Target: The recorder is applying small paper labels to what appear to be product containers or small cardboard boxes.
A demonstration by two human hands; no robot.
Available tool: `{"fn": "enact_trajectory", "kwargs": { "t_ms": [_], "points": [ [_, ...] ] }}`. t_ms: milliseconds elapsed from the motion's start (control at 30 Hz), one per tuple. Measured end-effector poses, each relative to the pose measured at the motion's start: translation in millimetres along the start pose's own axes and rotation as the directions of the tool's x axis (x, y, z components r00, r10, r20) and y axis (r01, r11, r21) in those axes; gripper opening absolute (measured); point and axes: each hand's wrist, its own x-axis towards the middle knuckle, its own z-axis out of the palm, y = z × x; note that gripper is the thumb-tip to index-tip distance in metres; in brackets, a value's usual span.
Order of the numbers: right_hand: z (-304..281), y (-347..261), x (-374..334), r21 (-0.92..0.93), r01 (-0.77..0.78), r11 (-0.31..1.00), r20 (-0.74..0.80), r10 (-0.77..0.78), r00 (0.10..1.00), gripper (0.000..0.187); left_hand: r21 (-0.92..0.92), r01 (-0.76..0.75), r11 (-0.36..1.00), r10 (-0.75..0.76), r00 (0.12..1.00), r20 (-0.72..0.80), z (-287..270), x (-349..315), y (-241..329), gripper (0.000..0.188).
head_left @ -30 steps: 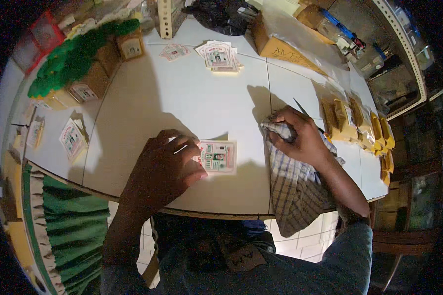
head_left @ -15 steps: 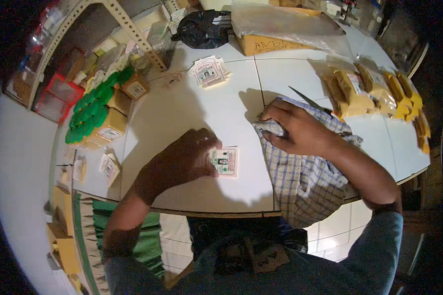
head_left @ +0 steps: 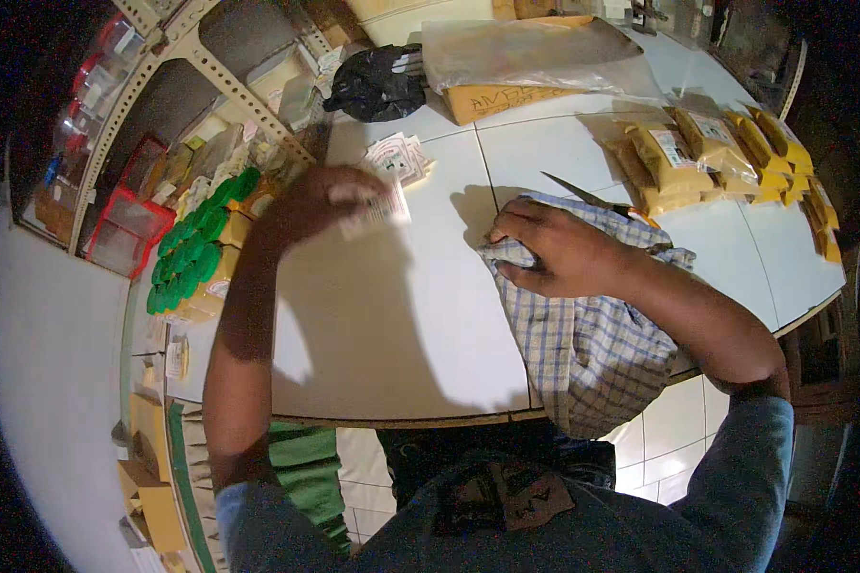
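Note:
My left hand (head_left: 330,202), a little smeared by motion, is closed on a small stack of printed paper labels (head_left: 388,208), white with reddish print. It is over the far left part of the table, close to a loose pile of similar labels (head_left: 401,155). On the right, my right hand (head_left: 556,246) grips a bunched corner of a checked cloth (head_left: 602,368), pale with blue and brown lines. The cloth spreads across the tabletop and hangs over the near edge. Just beyond it lies a pair of scissors (head_left: 583,194) with orange on the handle, partly covered by cloth.
Clear packets of tan powder (head_left: 674,162) line the right side of the white tiled table (head_left: 449,325). Green-lidded jars (head_left: 196,250) stand at left beside a perforated metal shelf frame (head_left: 244,105). A black plastic bag (head_left: 375,84) and plastic-covered carton (head_left: 506,102) sit at the back.
My left hand has moved away from me with the labels, from near the table's front to beside the far pile. The right hand keeps its hold on the cloth. The view has shifted slightly.

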Motion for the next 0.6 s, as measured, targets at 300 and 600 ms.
{"fn": "enact_trajectory", "kwargs": {
  "t_ms": [300,600],
  "points": [
    [1.7,-7.4,5.8,0.075,0.050,0.996,-0.040,-0.047,0.998,0.034,0.128,-0.067,0.989,0.039,0.976,0.215,-28.6,100.7,-74.0,0.054],
    [3.2,-0.6,0.5,0.085,0.024,0.996,-0.040,-0.021,0.999,0.034,0.139,0.014,0.990,0.032,0.946,-0.324,-24.2,28.0,-44.8,0.051]
  ]
}}
